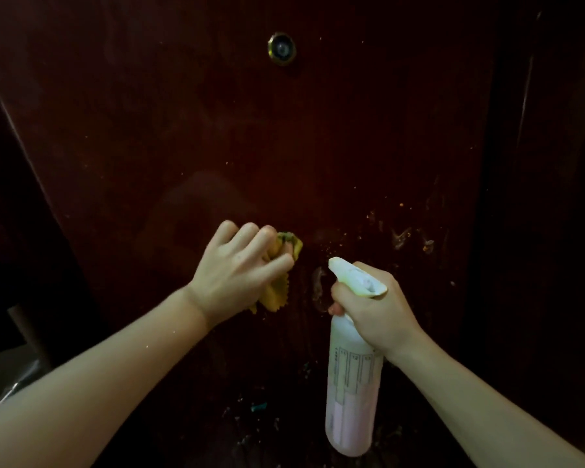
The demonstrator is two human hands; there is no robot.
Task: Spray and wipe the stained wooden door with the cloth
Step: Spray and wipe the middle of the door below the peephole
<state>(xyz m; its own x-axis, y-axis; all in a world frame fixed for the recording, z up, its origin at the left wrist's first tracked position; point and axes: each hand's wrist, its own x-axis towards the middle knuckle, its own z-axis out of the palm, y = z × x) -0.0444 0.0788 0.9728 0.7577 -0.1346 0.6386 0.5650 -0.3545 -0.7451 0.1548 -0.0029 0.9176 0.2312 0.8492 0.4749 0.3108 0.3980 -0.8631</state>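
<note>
A dark reddish wooden door [250, 136] fills the view, speckled with orange crumbs and pale smears [402, 236] on its right side. My left hand [240, 268] grips a crumpled yellow cloth [277, 292] and presses it against the door near the middle. My right hand [375, 309] holds a white spray bottle [352, 393] by its neck, a finger curled at the trigger. The nozzle [335, 265] points at the door just right of the cloth. Pale pink liquid shows in the bottle's lower part.
A brass peephole [281, 48] sits high on the door. The dark door frame [547, 197] runs down the right side. At the left edge there is a dim object and pale floor [7, 366]. More specks and a small teal scrap [259, 406] mark the door's lower part.
</note>
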